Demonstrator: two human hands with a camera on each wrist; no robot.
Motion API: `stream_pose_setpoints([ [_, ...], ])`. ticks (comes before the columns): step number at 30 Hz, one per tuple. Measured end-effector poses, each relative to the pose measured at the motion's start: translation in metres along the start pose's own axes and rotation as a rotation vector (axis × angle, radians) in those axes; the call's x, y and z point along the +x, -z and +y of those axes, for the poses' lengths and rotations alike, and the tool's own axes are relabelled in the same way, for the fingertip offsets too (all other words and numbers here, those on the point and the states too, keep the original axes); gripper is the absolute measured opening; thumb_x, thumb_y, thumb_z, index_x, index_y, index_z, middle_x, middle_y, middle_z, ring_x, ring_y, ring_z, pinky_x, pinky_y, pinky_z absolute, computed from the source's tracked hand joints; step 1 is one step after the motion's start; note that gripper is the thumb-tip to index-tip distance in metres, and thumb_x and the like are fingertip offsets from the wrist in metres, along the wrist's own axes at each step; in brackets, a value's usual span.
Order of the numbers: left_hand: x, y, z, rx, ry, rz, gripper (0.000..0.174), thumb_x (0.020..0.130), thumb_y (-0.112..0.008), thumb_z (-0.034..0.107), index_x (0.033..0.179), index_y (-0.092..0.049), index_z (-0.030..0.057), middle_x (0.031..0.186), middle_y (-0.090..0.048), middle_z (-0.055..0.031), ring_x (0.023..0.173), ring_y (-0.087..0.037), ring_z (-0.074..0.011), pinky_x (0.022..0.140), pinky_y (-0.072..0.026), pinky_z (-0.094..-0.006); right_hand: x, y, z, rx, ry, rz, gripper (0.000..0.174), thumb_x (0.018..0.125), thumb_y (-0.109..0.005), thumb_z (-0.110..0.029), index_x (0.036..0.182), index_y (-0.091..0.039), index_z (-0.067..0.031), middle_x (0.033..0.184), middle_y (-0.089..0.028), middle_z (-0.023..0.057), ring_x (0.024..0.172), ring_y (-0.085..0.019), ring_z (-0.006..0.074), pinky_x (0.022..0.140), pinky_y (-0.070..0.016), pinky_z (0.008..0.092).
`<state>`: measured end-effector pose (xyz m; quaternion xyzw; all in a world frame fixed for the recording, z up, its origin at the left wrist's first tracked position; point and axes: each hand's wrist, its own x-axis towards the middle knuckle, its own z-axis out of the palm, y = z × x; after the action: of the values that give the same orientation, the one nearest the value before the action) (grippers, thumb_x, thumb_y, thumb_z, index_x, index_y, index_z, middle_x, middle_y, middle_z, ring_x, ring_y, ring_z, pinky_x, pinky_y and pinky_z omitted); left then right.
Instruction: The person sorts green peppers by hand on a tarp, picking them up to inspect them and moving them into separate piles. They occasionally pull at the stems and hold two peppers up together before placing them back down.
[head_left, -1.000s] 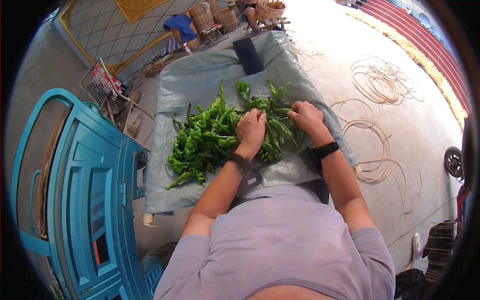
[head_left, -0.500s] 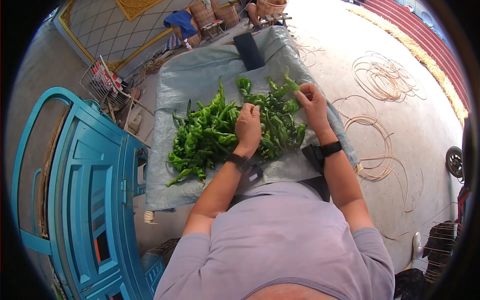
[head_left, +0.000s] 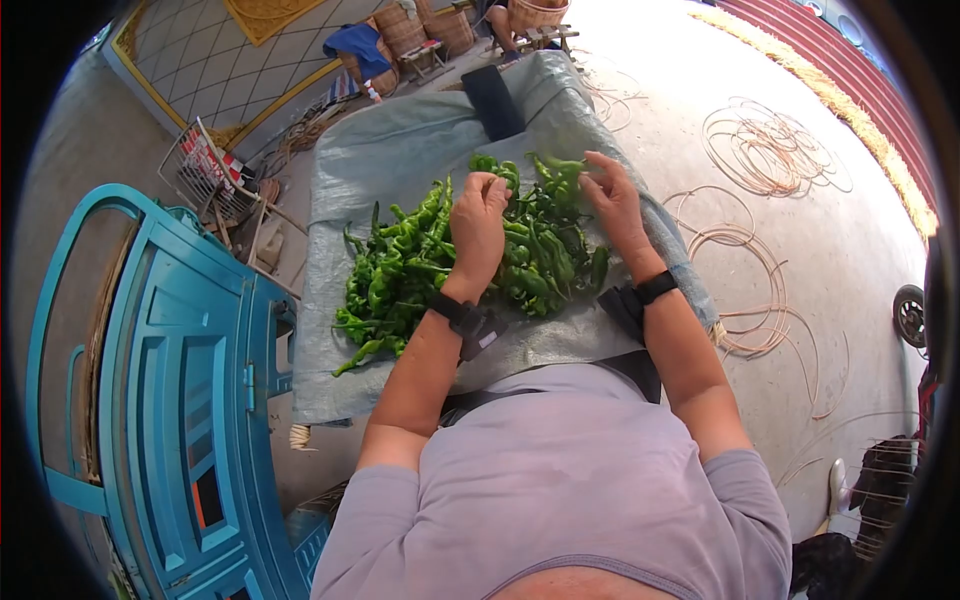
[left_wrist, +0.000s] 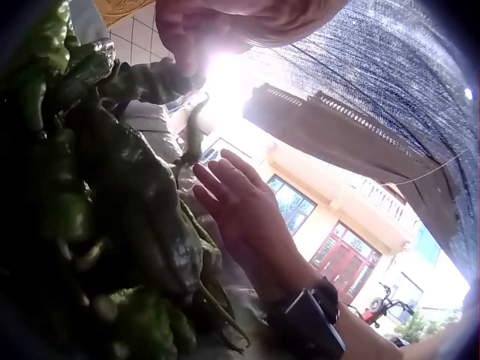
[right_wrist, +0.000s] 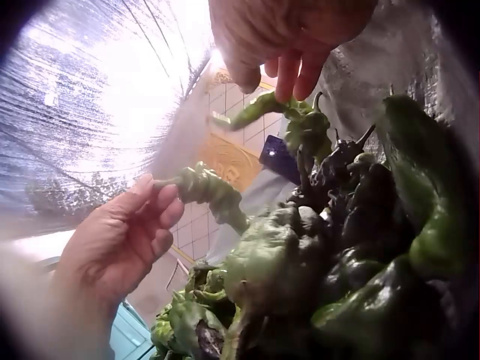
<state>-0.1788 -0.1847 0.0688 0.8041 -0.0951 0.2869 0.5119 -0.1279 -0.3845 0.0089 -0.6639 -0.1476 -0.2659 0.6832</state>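
Note:
A heap of green peppers (head_left: 395, 265) lies on the sheet-covered table, with a second cluster of peppers (head_left: 540, 255) to its right. My left hand (head_left: 478, 230) is over the gap between them. In the right wrist view its thumb and fingers pinch a wrinkled green pepper (right_wrist: 210, 191) by the stem end. My right hand (head_left: 617, 205) is at the far right of the cluster, its fingers extended and spread in the left wrist view. Just off its fingertips is a blurred green pepper (head_left: 568, 168), also a slim pepper (right_wrist: 259, 110) in the right wrist view.
A dark phone-like slab (head_left: 493, 102) lies at the far end of the grey-green sheet (head_left: 400, 140). Blue metal panels (head_left: 190, 380) stand close on the left. Coiled cane strips (head_left: 745, 265) lie on the floor to the right. Baskets (head_left: 403, 35) and a seated person are beyond.
My left hand has shifted left and away from the body, now with a pepper. My right hand lifted a pepper from the cluster, carried it to the far side and spread its fingers there.

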Motion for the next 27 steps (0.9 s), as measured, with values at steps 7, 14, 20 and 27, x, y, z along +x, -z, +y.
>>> stream_pose_setpoints([
  [7,0.017,-0.013,0.003,0.029,-0.17,-0.062,0.02,0.099,-0.057,0.022,0.098,-0.06,0.0026,0.083,-0.069,-0.0054,0.073,-0.064,-0.0122,0.063,-0.0493,-0.0274,-0.007,0.008,0.022,-0.392,0.063,-0.111,0.023,0.087,-0.064,-0.006,0.109,-0.063,-0.0086,0.096,-0.064,0.0082,0.091,-0.067,0.0227,0.077,-0.0528,0.032],
  [14,0.022,-0.02,0.008,0.084,-0.267,-0.111,0.021,0.1,-0.056,0.022,0.098,-0.061,0.002,0.083,-0.07,-0.0076,0.076,-0.067,-0.0134,0.063,-0.0508,-0.026,-0.02,0.006,0.017,-0.96,0.023,-0.414,0.029,0.082,-0.07,-0.021,0.108,-0.061,-0.0137,0.101,-0.064,0.0082,0.094,-0.065,0.0299,0.079,-0.0524,0.0414],
  [20,0.019,-0.015,0.022,0.013,-0.27,-0.088,0.023,0.1,-0.055,0.023,0.099,-0.061,0.0012,0.084,-0.07,-0.0086,0.076,-0.067,-0.0139,0.063,-0.0519,-0.0263,-0.019,0.006,0.008,-0.798,-0.02,-0.413,0.027,0.083,-0.071,-0.02,0.107,-0.063,-0.0118,0.099,-0.063,0.0082,0.093,-0.065,0.0281,0.078,-0.0522,0.0397],
  [27,0.012,-0.005,0.035,0.023,-0.294,-0.092,0.021,0.101,-0.054,0.022,0.1,-0.061,0.0018,0.084,-0.07,-0.0089,0.076,-0.067,-0.0144,0.064,-0.0523,-0.0271,-0.02,0.008,0.003,-0.052,-0.288,-0.371,0.033,0.086,-0.071,-0.013,0.117,-0.063,-0.0094,0.093,-0.058,0.0008,0.084,-0.057,0.011,0.072,-0.049,0.0261],
])
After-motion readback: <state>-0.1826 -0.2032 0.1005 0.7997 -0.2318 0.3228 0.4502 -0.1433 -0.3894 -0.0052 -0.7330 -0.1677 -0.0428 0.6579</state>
